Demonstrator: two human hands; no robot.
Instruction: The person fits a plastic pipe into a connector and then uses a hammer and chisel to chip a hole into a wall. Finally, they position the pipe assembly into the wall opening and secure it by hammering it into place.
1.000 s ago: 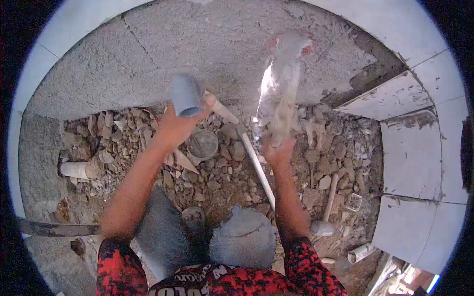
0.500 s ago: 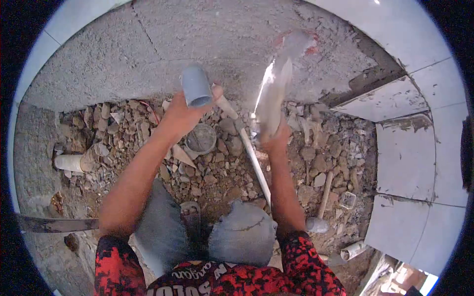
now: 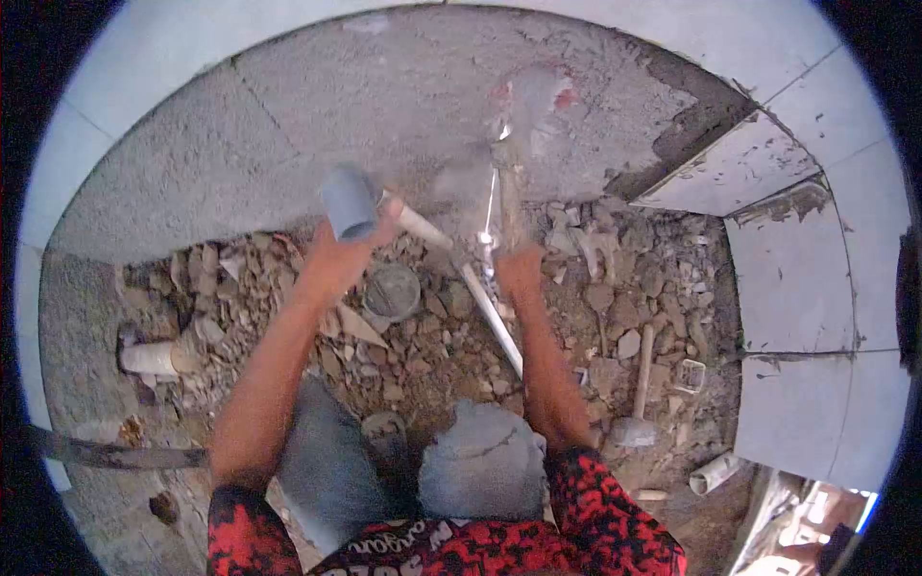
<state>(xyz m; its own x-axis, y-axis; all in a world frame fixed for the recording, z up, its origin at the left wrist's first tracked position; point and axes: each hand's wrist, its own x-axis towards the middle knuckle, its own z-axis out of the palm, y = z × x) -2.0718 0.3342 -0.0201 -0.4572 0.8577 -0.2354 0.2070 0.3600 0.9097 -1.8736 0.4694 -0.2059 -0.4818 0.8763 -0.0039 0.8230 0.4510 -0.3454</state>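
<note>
My left hand point(image 3: 338, 264) is closed round a short grey plastic pipe point(image 3: 348, 204), its open end tilted down toward me. Close by its fingertips runs the upper end of a long pale pipe point(image 3: 423, 228), which slants down across the rubble toward my right forearm. My right hand point(image 3: 520, 272) is closed on a long, narrow thing point(image 3: 511, 182), smeared by motion, with a bright shiny strip along its left side. I cannot tell what kind of thing it is. Its far end points up toward a grey patch with red marks point(image 3: 533, 96) on the rough wall.
Broken stones and soil cover the floor. A round container point(image 3: 392, 293) sits in the rubble between my arms. At left a pale pipe stub point(image 3: 152, 358) sticks out. At right lie a mallet point(image 3: 634, 430), a small clear box point(image 3: 690, 376) and a pipe piece point(image 3: 715, 474), beside a tiled wall point(image 3: 792, 269).
The view has tilted up slightly. My left hand has moved a little left with the grey pipe. The long thing in my right hand has swung down and left.
</note>
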